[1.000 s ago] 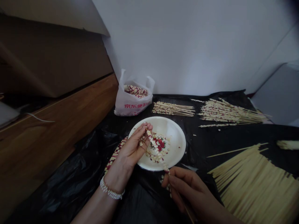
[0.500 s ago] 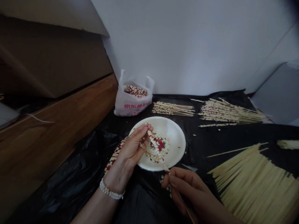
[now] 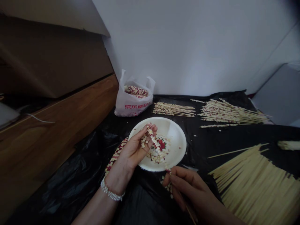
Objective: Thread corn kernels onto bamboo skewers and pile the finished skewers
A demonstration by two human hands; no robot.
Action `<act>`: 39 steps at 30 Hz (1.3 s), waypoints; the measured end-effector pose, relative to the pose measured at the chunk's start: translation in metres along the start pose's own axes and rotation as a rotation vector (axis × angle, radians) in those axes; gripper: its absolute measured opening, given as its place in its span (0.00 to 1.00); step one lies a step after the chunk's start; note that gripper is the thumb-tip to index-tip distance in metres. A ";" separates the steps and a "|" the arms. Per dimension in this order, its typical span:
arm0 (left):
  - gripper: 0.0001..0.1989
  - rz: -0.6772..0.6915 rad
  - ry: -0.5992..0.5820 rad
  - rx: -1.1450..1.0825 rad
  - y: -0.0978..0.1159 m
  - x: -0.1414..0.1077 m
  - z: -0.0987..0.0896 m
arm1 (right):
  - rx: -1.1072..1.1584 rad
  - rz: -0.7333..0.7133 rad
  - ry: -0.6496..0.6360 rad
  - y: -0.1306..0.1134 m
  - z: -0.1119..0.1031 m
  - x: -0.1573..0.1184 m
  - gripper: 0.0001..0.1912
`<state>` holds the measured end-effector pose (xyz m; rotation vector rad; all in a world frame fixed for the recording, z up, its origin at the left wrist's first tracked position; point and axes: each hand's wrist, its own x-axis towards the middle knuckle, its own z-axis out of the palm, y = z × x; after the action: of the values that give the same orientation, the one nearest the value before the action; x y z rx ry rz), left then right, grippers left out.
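My right hand [image 3: 187, 187] is closed round a thin wooden skewer [image 3: 190, 212] that slants up to the left. Pale and dark red corn kernels [image 3: 155, 142] are threaded along the skewer. My left hand [image 3: 138, 145] is cupped palm up, with loose corn kernels [image 3: 143, 142] in the palm. Its thumb and forefinger pinch close to the skewer's tip, by a kernel. Beneath both lies a white enamel basin [image 3: 178, 134] with kernels scattered over its red printed bottom. A red-and-white corn cob [image 3: 116, 155] lies partly behind my left wrist.
A white plastic bag [image 3: 133, 107] with corn cobs stands beyond the basin. Filled skewers lie in a small bundle [image 3: 173, 109] and a larger pile [image 3: 222, 112]. Bare skewers [image 3: 257, 184] spread at the right, near a pale cob [image 3: 288, 145]. Black plastic sheeting [image 3: 70, 175] covers the surface.
The fingers of my left hand have spread a little, showing more kernels in the palm and the skewer's tip. My right hand and the skewer have hardly moved.
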<state>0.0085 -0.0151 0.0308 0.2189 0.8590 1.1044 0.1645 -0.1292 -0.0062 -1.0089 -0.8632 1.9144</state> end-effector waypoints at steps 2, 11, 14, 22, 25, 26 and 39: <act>0.14 -0.006 0.005 -0.009 0.000 -0.001 0.001 | -0.014 -0.008 0.006 -0.001 0.001 0.000 0.16; 0.13 0.020 0.001 0.002 -0.001 0.002 -0.003 | -0.011 -0.001 0.002 -0.002 0.002 0.001 0.16; 0.10 0.036 -0.011 0.028 -0.003 0.002 -0.003 | -0.033 -0.017 -0.002 0.000 0.001 0.002 0.16; 0.09 0.023 -0.033 0.113 -0.007 0.002 -0.005 | -0.058 -0.047 0.028 0.000 0.000 0.002 0.16; 0.12 0.007 -0.044 0.105 -0.004 0.002 -0.006 | -0.084 -0.031 0.034 0.000 -0.002 0.002 0.15; 0.14 -0.006 -0.045 0.090 -0.003 0.002 -0.005 | -0.086 -0.023 0.042 0.000 -0.003 0.001 0.15; 0.20 -0.060 -0.073 -0.021 0.002 0.004 -0.008 | -0.059 -0.033 0.012 -0.001 -0.002 0.002 0.15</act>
<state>0.0021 -0.0125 0.0245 0.2133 0.7837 1.0427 0.1660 -0.1263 -0.0072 -1.0339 -0.9291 1.8637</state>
